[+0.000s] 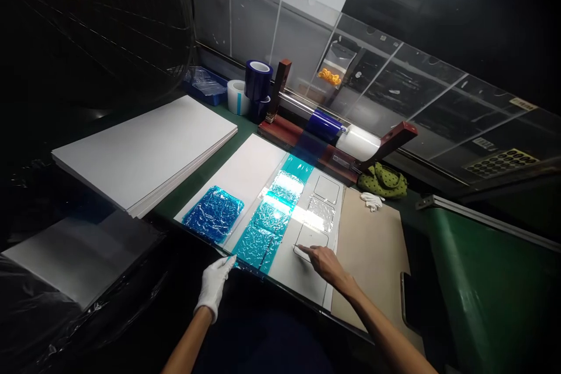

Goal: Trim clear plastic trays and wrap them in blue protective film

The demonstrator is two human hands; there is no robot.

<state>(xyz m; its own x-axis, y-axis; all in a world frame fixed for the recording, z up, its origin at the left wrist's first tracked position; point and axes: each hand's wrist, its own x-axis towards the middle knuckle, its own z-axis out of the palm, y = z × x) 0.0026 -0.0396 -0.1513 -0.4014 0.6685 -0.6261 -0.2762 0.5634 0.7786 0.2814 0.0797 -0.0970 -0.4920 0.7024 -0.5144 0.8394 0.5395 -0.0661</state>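
A green-topped workbench (197,187) runs beneath a film dispenser (324,128) with two mounted rolls. On the bench lies a stack of white boards (144,149), and beside it a white panel (302,283) lies flat on a cardboard sheet (372,251). A crumpled blue film (213,213) and a wrinkled teal film (263,234) lie across the panel, whose rounded rectangular outline (311,242) sits beside the teal strip.

The gloved left hand (213,286) pinches a slim tool (228,256), its tip at the panel's near edge; what the tool is cannot be told. The bare right hand (324,263) is spread, forefinger (302,249) extended at the outline's corner. Good practice: keep that fingertip light, so that the panel stays unmarked.
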